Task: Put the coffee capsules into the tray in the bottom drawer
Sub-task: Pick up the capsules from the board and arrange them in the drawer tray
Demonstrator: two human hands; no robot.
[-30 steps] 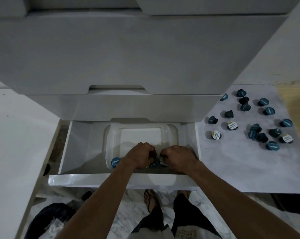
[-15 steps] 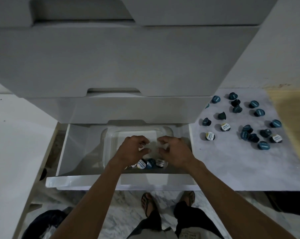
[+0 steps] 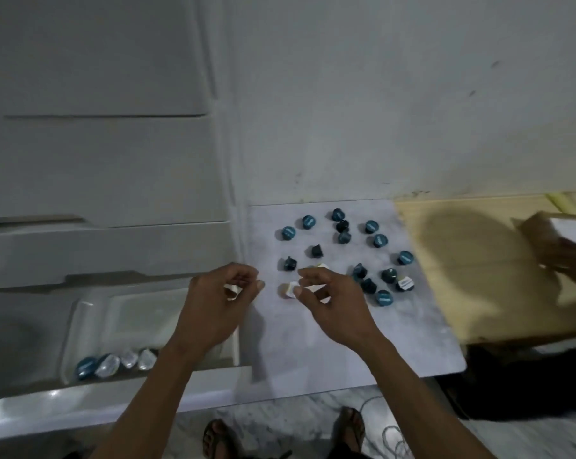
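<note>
Left hand [image 3: 218,301]: above open bottom drawer's [image 3: 121,389] right edge, grip loosely curled, empty.
Right hand [image 3: 333,304]: above pale marble worktop [image 3: 346,342], grip loosely curled, empty.
Small round teal and dark coffee capsules [image 3: 346,253]: scattered on worktop.
Clear plastic tray [image 3: 81,313]: in drawer, four capsules [image 3: 114,364] at near wall.

The scene is dim and grey, with soft motion blur throughout. A broad dark shadow [image 3: 462,246] lies on the yellowish surface at right, and wide-angle distortion bends the drawer fronts [image 3: 97,167] near the edges.
</note>
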